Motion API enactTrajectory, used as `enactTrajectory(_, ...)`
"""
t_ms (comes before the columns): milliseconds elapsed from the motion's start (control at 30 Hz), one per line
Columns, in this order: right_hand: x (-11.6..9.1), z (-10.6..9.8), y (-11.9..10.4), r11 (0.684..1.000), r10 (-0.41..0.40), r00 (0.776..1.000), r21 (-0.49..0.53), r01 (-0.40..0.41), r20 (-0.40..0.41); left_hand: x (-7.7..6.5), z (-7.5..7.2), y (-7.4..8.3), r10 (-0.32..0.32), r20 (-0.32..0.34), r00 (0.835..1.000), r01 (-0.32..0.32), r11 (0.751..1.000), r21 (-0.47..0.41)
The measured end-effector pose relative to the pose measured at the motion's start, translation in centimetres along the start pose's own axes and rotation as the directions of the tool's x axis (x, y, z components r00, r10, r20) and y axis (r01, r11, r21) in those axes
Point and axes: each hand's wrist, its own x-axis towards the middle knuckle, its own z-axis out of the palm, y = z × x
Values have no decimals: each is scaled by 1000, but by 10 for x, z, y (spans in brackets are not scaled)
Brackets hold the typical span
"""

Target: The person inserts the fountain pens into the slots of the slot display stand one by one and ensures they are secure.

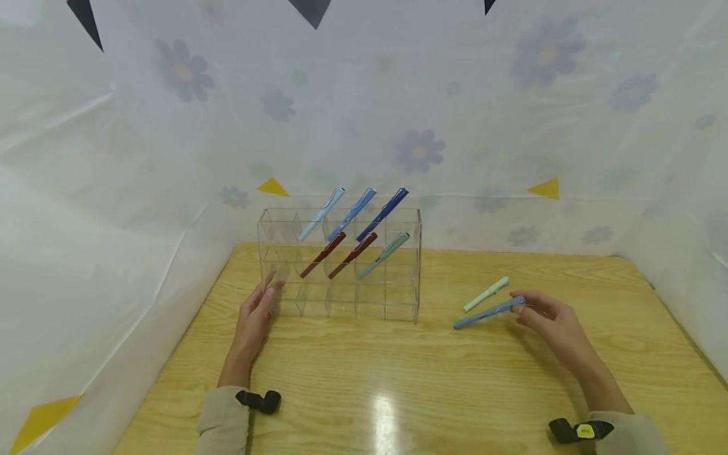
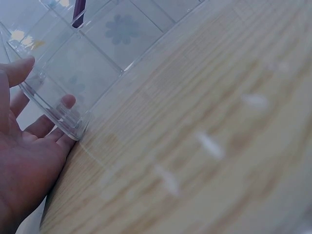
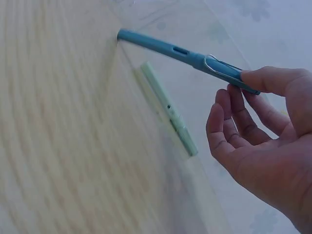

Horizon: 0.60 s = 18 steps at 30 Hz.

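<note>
A clear acrylic pen rack (image 1: 419, 272) stands on the table. My left hand (image 1: 254, 321) grips its left side, with the thumb and fingers (image 2: 41, 126) on either side of the clear edge in the left wrist view. To the right, my right hand (image 1: 554, 325) pinches a blue pen (image 3: 158, 47) by its clip end between thumb and fingertips. That pen slants, its far end lower and pointing left. Just behind it lies a pale green pen (image 1: 486, 294) on the table.
Leaning in the rack's upper row are a light blue pen (image 1: 321, 213), a mid-blue pen (image 1: 352, 213) and a dark blue pen (image 1: 383, 213). Its middle row holds two dark red pens (image 1: 323, 254) and a teal-green pen (image 1: 383, 255). A flowered white curtain (image 1: 352, 126) encloses the wooden table (image 1: 341, 366).
</note>
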Motion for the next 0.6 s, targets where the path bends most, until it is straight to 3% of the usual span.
enactTrajectory(433,15,22,-50,962,-160,985,213,169,-59,0,-4,0,2,-14,1000,-2,1000,13)
enactTrajectory(600,21,31,-67,955,-221,968,176,239,-118,1,-2,-1,6,-5,1000,-6,1000,-4)
